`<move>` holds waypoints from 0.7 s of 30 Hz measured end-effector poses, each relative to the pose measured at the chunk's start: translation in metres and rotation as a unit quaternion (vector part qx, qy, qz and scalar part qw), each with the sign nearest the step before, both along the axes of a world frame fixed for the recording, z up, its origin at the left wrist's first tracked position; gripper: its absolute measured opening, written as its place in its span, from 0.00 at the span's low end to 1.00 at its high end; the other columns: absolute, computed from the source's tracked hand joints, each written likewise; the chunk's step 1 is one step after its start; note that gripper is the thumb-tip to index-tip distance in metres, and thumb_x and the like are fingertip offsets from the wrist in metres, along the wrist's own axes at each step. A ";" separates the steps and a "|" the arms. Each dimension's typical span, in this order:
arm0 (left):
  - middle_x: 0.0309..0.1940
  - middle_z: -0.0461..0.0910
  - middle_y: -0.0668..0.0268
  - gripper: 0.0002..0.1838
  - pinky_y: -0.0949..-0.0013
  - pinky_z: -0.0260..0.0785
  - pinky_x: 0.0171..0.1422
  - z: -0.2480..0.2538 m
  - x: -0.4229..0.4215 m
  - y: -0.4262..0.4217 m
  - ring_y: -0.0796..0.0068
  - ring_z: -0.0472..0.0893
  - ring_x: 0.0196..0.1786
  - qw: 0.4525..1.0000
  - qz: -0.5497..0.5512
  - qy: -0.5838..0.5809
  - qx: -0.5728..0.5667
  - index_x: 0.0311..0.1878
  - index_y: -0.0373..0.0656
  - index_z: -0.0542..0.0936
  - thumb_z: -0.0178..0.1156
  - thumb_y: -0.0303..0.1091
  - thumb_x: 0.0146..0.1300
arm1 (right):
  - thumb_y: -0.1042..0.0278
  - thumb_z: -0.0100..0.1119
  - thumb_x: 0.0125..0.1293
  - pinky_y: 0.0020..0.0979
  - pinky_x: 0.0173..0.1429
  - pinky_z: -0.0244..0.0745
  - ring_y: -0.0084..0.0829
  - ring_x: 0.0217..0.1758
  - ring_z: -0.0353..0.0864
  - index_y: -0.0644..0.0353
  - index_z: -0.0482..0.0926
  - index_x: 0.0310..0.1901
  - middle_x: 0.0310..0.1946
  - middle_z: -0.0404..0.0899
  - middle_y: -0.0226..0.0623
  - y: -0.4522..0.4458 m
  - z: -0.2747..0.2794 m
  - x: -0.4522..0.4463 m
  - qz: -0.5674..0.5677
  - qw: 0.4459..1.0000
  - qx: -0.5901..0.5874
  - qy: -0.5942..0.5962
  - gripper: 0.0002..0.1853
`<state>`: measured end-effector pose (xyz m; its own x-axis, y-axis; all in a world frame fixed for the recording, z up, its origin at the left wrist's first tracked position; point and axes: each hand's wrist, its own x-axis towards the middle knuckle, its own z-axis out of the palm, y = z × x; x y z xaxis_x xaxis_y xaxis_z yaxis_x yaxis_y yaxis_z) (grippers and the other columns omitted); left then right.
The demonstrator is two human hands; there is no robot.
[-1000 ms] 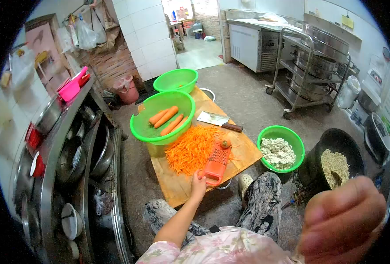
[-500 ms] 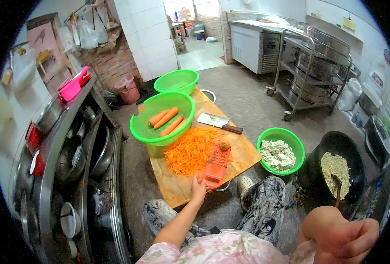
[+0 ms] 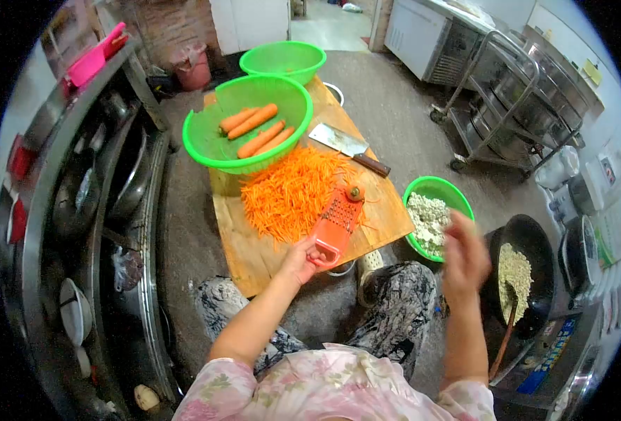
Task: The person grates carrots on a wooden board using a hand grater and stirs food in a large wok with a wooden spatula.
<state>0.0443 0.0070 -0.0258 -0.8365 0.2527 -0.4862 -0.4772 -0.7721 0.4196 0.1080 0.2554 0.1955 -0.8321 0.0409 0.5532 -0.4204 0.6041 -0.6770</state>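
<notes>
My left hand (image 3: 306, 259) is closed round the handle end of an orange-red grater (image 3: 337, 223), which slants over the near side of the wooden board (image 3: 237, 265). A carrot stub (image 3: 354, 193) sits at the grater's far end. Beside and partly under the grater lies a heap of shredded carrot (image 3: 282, 196). My right hand (image 3: 464, 252) is raised in front of the green basin of white crumbly food (image 3: 428, 216), its fingers smeared by motion. Behind the heap, several whole carrots (image 3: 254, 123) lie in a green basket (image 3: 198, 144).
A cleaver (image 3: 342, 142) lies on the board's right side. A second green basket (image 3: 282, 52) stands at the back. To the right is a black wok (image 3: 524, 231) with pale crumbs and a wooden-handled ladle (image 3: 512, 319). Metal shelving (image 3: 159, 182) lines the left; a wheeled trolley (image 3: 493, 105) stands far right.
My right hand has come up and inward from the lower right toward the green basin. My left hand keeps hold of the grater. The view has tilted down.
</notes>
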 end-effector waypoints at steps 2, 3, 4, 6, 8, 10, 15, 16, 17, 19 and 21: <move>0.15 0.59 0.77 0.04 0.71 0.66 0.34 0.010 -0.006 0.000 0.84 0.59 0.17 0.999 0.002 -0.026 0.028 0.36 0.45 0.69 0.52 0.33 0.62 | 0.76 0.52 0.58 0.26 0.40 0.71 0.31 0.36 0.75 0.63 0.71 0.49 0.37 0.73 0.40 -0.011 -0.052 -0.059 0.046 0.995 0.018 -0.084 0.15; 0.14 0.59 0.77 0.04 0.71 0.66 0.34 0.016 -0.006 -0.002 0.84 0.59 0.17 0.998 -0.003 -0.033 0.045 0.36 0.45 0.69 0.52 0.32 0.62 | 0.72 0.54 0.58 0.29 0.41 0.72 0.34 0.37 0.76 0.63 0.71 0.49 0.40 0.72 0.44 -0.015 -0.078 -0.082 0.039 0.988 0.077 -0.129 0.16; 0.14 0.59 0.77 0.04 0.70 0.66 0.34 0.019 -0.007 -0.004 0.84 0.59 0.17 0.997 -0.007 -0.039 0.063 0.37 0.46 0.69 0.52 0.32 0.62 | 0.66 0.54 0.60 0.32 0.45 0.70 0.33 0.43 0.74 0.62 0.71 0.51 0.45 0.72 0.44 -0.029 -0.085 -0.098 0.025 0.972 0.097 -0.211 0.18; 0.14 0.58 0.78 0.04 0.72 0.64 0.32 0.023 -0.010 -0.008 0.85 0.58 0.16 0.995 -0.012 -0.055 0.081 0.37 0.47 0.67 0.51 0.32 0.62 | 0.61 0.55 0.59 0.36 0.47 0.70 0.40 0.43 0.74 0.62 0.70 0.52 0.45 0.71 0.47 -0.050 -0.122 -0.140 -0.011 0.971 0.167 -0.168 0.21; 0.13 0.57 0.78 0.03 0.75 0.61 0.29 0.020 -0.014 -0.014 0.86 0.57 0.16 0.993 -0.027 -0.036 0.108 0.36 0.47 0.67 0.51 0.32 0.63 | 0.55 0.52 0.59 0.41 0.48 0.69 0.45 0.44 0.73 0.60 0.70 0.50 0.46 0.69 0.50 -0.072 -0.142 -0.172 -0.052 0.948 0.218 -0.225 0.21; 0.13 0.56 0.78 0.03 0.77 0.57 0.27 0.021 -0.016 -0.022 0.86 0.56 0.15 0.991 -0.028 -0.019 0.127 0.35 0.47 0.66 0.50 0.32 0.63 | 0.53 0.52 0.59 0.43 0.49 0.68 0.48 0.45 0.73 0.59 0.71 0.48 0.46 0.68 0.51 -0.079 -0.170 -0.197 -0.061 0.939 0.232 -0.247 0.21; 0.12 0.54 0.79 0.03 0.79 0.52 0.23 0.033 -0.016 -0.036 0.87 0.55 0.15 0.987 0.012 0.025 0.161 0.34 0.46 0.66 0.47 0.32 0.65 | 0.56 0.54 0.58 0.42 0.48 0.69 0.47 0.44 0.73 0.58 0.71 0.46 0.43 0.67 0.51 -0.074 -0.184 -0.222 -0.024 0.968 0.133 -0.211 0.18; 0.12 0.54 0.79 0.03 0.79 0.52 0.23 0.033 -0.015 -0.036 0.87 0.55 0.15 0.986 0.009 0.032 0.166 0.34 0.46 0.67 0.47 0.32 0.65 | 0.58 0.54 0.58 0.41 0.48 0.69 0.47 0.44 0.73 0.58 0.70 0.46 0.42 0.67 0.50 -0.075 -0.183 -0.225 -0.021 0.971 0.147 -0.188 0.17; 0.12 0.54 0.79 0.03 0.79 0.52 0.23 0.035 -0.016 -0.036 0.87 0.55 0.15 0.985 0.006 0.039 0.171 0.34 0.46 0.67 0.47 0.32 0.65 | 0.59 0.54 0.58 0.41 0.48 0.69 0.47 0.44 0.73 0.58 0.70 0.46 0.42 0.67 0.50 -0.078 -0.182 -0.225 -0.028 0.967 0.164 -0.191 0.17; 0.13 0.54 0.78 0.04 0.79 0.52 0.23 0.036 -0.015 -0.036 0.87 0.55 0.15 0.985 0.005 0.044 0.168 0.33 0.46 0.67 0.48 0.32 0.65 | 0.59 0.54 0.58 0.40 0.48 0.69 0.47 0.45 0.73 0.58 0.70 0.46 0.41 0.68 0.50 -0.085 -0.176 -0.228 -0.042 0.962 0.193 -0.190 0.17; 0.13 0.54 0.78 0.05 0.79 0.52 0.23 0.037 -0.014 -0.036 0.87 0.54 0.15 0.987 0.011 0.039 0.157 0.33 0.46 0.67 0.48 0.33 0.64 | 0.60 0.54 0.58 0.40 0.47 0.68 0.46 0.44 0.73 0.57 0.70 0.46 0.41 0.68 0.49 -0.086 -0.177 -0.230 -0.039 0.962 0.179 -0.203 0.16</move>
